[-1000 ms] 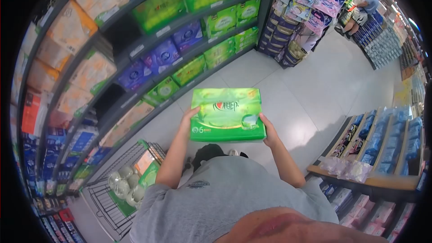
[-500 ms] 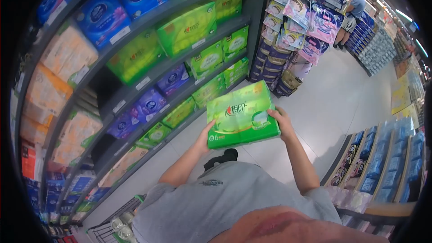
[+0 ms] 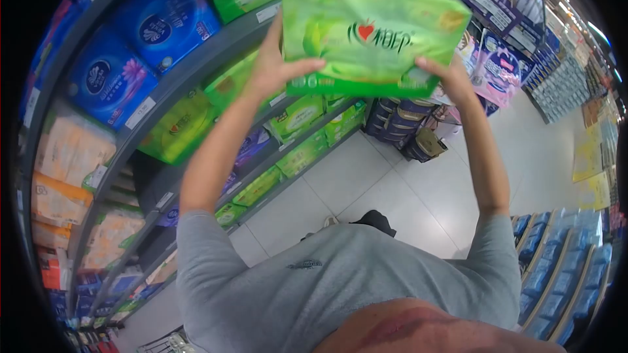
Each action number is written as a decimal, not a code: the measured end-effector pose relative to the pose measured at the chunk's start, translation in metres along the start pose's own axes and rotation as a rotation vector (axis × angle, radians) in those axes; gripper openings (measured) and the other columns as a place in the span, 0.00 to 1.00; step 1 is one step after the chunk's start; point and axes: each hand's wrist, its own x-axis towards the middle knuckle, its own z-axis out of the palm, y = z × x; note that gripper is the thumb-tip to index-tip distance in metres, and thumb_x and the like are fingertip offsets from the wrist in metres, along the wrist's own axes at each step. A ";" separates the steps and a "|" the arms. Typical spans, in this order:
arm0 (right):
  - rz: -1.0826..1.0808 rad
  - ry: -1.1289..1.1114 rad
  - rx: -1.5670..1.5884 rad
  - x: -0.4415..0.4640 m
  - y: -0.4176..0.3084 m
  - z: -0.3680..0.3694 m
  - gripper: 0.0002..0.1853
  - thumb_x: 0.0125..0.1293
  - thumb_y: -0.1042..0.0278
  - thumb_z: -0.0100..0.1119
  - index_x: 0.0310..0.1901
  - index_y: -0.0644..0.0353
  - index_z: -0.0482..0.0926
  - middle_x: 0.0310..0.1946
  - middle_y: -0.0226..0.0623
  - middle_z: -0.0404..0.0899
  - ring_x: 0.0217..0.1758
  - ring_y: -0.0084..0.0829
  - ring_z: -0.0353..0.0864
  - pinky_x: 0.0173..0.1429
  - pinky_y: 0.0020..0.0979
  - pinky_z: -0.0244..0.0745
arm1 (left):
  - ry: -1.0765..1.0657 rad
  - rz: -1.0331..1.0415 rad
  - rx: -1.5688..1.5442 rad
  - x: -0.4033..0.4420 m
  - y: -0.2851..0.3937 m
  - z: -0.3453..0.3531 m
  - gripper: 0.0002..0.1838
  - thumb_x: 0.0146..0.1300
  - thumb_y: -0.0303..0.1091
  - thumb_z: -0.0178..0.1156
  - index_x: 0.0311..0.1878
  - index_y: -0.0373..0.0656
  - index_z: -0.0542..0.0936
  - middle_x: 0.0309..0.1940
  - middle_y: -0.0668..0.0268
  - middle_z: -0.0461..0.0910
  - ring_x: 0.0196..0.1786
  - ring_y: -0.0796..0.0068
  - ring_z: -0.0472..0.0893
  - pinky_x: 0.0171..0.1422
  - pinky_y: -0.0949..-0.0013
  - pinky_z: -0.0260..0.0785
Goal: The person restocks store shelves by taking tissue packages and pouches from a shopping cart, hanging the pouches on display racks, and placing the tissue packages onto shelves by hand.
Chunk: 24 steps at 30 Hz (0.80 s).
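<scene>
A large green tissue pack (image 3: 366, 33) with a red heart logo is raised in front of me at the top of the view. My left hand (image 3: 278, 62) grips its left end, thumb on the front face. Around the lower right corner is my right hand (image 3: 448, 75), its thumb also on the front. The other fingers of both hands are partly hidden by the pack. Behind the pack and to its left, similar green packs (image 3: 180, 124) stand on the shelf, below blue packs (image 3: 157, 23).
A dark curved shelf (image 3: 226, 36) with price tags runs along the left. Hanging bags (image 3: 500, 68) are at the upper right. Blue packs in a rack (image 3: 556, 261) stand at the lower right. Part of a wire cart (image 3: 163, 343) shows at the bottom left, on the tiled floor (image 3: 405, 202).
Both hands have lifted the green pack from waist height up and towards the shelf's upper rows. The view has shifted, and the cart has mostly left it.
</scene>
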 end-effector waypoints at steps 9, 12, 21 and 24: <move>-0.297 -0.180 0.049 0.221 -0.017 -0.059 0.26 0.49 0.78 0.71 0.52 0.68 0.78 0.48 0.37 0.82 0.50 0.30 0.79 0.56 0.32 0.74 | 0.232 0.174 0.210 0.160 0.000 0.004 0.44 0.44 0.31 0.78 0.64 0.35 0.66 0.57 0.57 0.76 0.57 0.64 0.78 0.60 0.63 0.71; -0.350 -0.246 0.047 0.281 -0.005 -0.074 0.26 0.49 0.79 0.71 0.53 0.68 0.77 0.48 0.38 0.82 0.50 0.31 0.80 0.56 0.32 0.74 | 0.338 -0.016 0.438 0.200 -0.010 0.014 0.33 0.47 0.30 0.75 0.57 0.35 0.72 0.43 0.56 0.83 0.46 0.65 0.83 0.51 0.62 0.75; -0.265 -0.471 0.514 0.426 0.077 -0.080 0.26 0.47 0.90 0.62 0.52 0.66 0.78 0.48 0.40 0.81 0.51 0.36 0.80 0.53 0.34 0.77 | 0.510 0.030 0.612 0.267 -0.076 0.044 0.32 0.48 0.30 0.73 0.57 0.37 0.72 0.49 0.53 0.81 0.50 0.56 0.80 0.54 0.59 0.72; -0.234 -0.465 0.534 0.442 0.097 -0.078 0.28 0.44 0.89 0.63 0.52 0.65 0.78 0.49 0.41 0.81 0.52 0.37 0.79 0.53 0.34 0.76 | 0.521 -0.020 0.647 0.274 -0.085 0.049 0.34 0.48 0.29 0.73 0.59 0.36 0.70 0.51 0.52 0.79 0.53 0.54 0.79 0.57 0.58 0.71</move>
